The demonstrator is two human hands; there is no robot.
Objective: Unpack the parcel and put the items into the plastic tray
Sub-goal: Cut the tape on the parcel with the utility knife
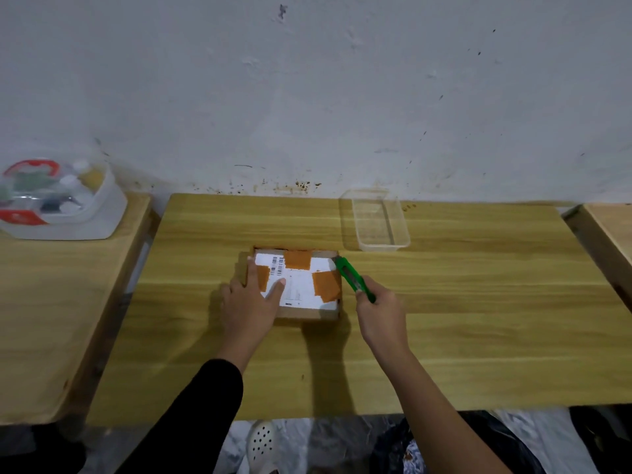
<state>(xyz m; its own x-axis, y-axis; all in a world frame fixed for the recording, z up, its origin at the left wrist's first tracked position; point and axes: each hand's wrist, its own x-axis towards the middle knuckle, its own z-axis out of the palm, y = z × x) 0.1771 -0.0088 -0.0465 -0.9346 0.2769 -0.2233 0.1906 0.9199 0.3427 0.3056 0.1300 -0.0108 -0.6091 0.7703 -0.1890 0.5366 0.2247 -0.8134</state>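
A flat cardboard parcel (pixel 301 311) with a white shipping label and orange patches lies closed in the middle of the wooden table (pixel 444 302). My left hand (pixel 251 302) rests flat on its left side, fingers spread over the label. My right hand (pixel 379 314) grips a green utility knife (pixel 354 278), whose tip touches the parcel's far right corner. A clear plastic tray (pixel 376 218) stands empty at the back of the table, right of the parcel.
A white lidded container (pixel 102 213) with red clips, holding small items, sits on a second table at the left. Another table edge (pixel 605 234) shows at the right. A wall runs behind the tables. Feet and dark bags lie below the front edge.
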